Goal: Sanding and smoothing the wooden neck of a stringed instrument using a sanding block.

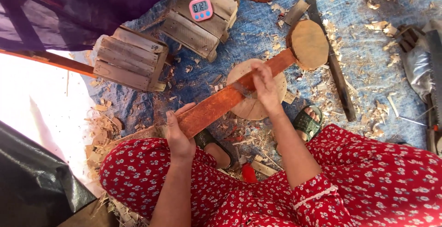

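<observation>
A long reddish-brown wooden piece [216, 107] with a round paddle-like end [308, 44] lies slanted across a round wooden block [251, 109]. My left hand [177, 132] grips its near end by my knee. My right hand [264, 86] presses a small flat metal blade [243, 89] against the middle of the handle, over the block. My legs in red flowered cloth frame the bottom, and my sandalled feet [307, 123] rest on the blue tarp.
Two small slatted wooden crates [131, 59] [200, 20] sit at the back, a pink digital timer [201, 8] on the farther one. A long dark curved blade [334, 66] lies right of the block. A saw [435, 70] lies at far right. Wood shavings [103, 130] litter the tarp.
</observation>
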